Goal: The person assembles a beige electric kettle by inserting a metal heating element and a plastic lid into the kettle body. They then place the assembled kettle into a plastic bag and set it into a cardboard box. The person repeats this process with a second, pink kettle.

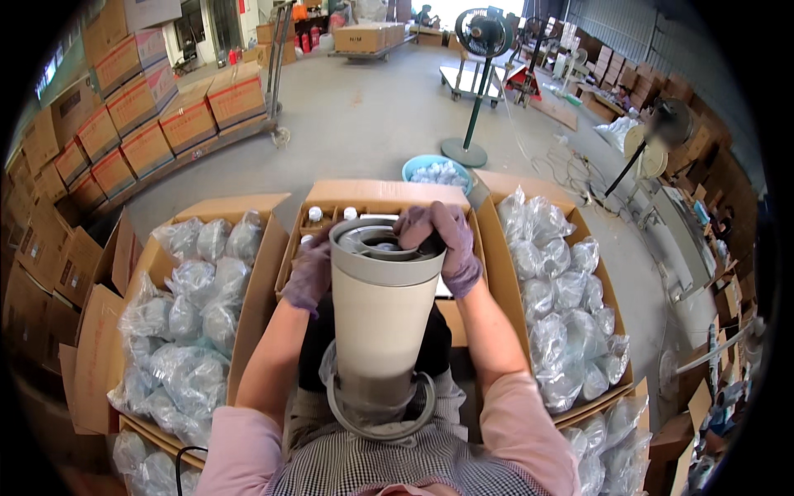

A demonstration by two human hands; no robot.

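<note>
A large cream cylindrical container [385,322] with a grey collar stands tilted in front of me. Its open top [380,241] shows a round inner ring. Near my lap, a curved grey handle [430,409] hangs at its other end, which clear plastic partly wraps. My left hand [310,271], in a thin purple glove, grips the container's side just below the collar; its fingertips are hidden behind it. My gloved right hand [451,240] curls over the right of the rim, fingers bent at the opening. Behind the container sits an open carton [364,192] with several white-capped items [315,217].
Open cartons of plastic-wrapped items flank me, one at left [256,331] and one at right [504,289]. Beyond the middle carton lies a blue basin [411,169] near a standing fan [475,99]. Stacked boxes [149,149] line the far left; cables [571,182] cross the floor at right.
</note>
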